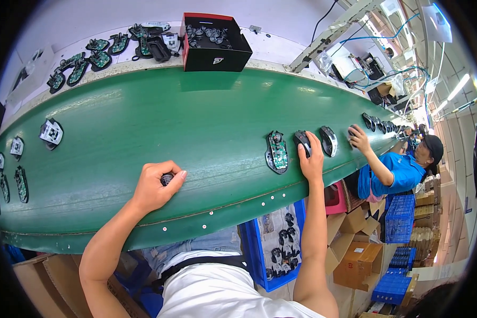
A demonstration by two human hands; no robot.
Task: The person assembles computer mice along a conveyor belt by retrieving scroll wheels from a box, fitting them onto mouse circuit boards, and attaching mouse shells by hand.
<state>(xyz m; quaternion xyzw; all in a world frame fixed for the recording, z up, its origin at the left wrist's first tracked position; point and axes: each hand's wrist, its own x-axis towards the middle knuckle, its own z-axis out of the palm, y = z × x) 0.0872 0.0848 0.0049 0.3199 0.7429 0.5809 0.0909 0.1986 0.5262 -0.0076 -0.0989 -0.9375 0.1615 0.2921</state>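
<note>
Head view: the left hand [160, 185] is curled around a dark part [167, 179] at the belt [196, 122]. The right hand [311, 159] grasps a mouse [301, 139], between the board [277, 153] and a second mouse [328, 141]. Recommended: grip the mouse by its sides; avoid brushing the board's exposed components.

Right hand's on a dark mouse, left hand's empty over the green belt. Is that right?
Not quite. The head view shows the left hand holding a small dark part over the green belt; it isn't empty. The right hand is on a dark mouse, as you said.
</note>
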